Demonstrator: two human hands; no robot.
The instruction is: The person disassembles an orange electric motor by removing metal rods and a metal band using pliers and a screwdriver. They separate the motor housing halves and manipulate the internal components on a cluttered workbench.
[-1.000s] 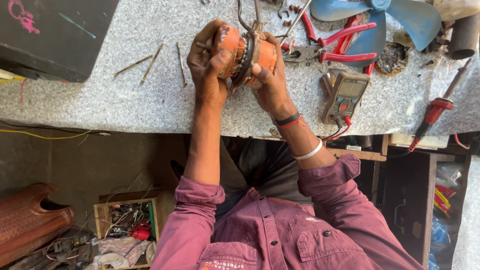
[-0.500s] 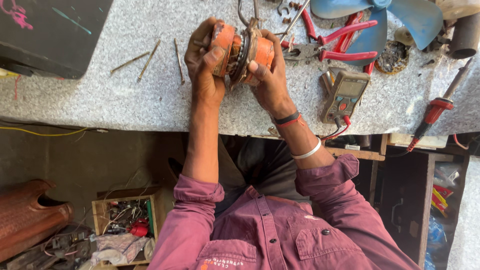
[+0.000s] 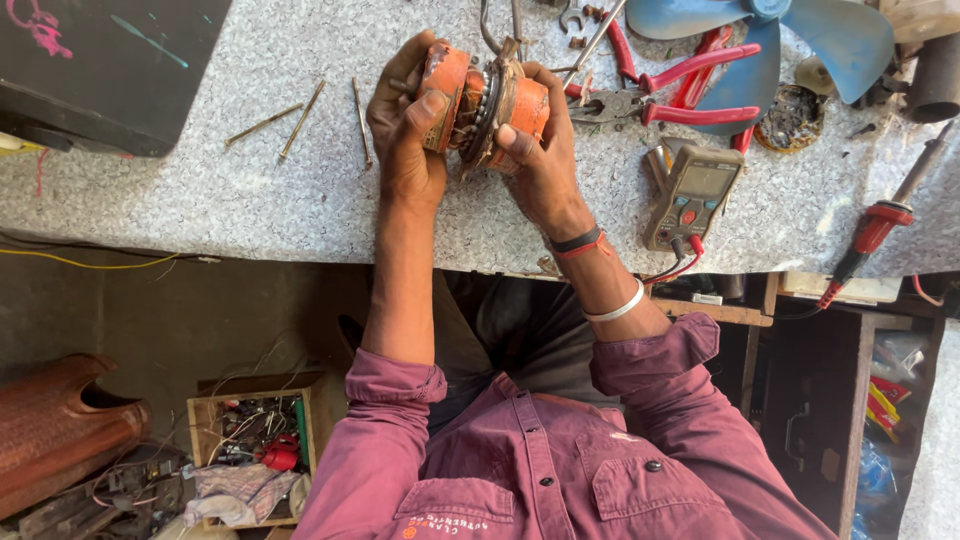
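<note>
Vs a sec ago not much has shifted: both hands were already clamped on the orange motor (image 3: pixel 483 100) and the grip looks the same, motor maybe turned a touch, view just a bit closer. So the work reads as a steady hold, w/ no tool picked up. Left hand (image 3: pixel 408 130) wraps the left orange end, thumb pressed on its face; right hand (image 3: pixel 540 160) grips the right orange end, fingers curled round the back. Motor sits between them, raised just above the speckled desk (image 3: pixel 300 200), near its far side, w/ wire windings showing in the middle. Beside the right hand: red-handled pliers (image 3: pixel 660 95), a tester meter (image 3: pixel 692 195) w/ red lead, and a red-handled screwdriver (image 3: pixel 875 225) further right. Blue fan blade (image 3: pixel 800 30) at the top, partly cut off by the frame edge. A few long thin bolts (image 3: pixel 300 120) lie left of the left hand. Hard to make out: whether the two orange ends are joined or pulling apart, since the fingers cover the seam. The wires above the motor run out of frame. Box of bits (image 3: pixel 250 440) under the desk is too dim to sort.
</note>
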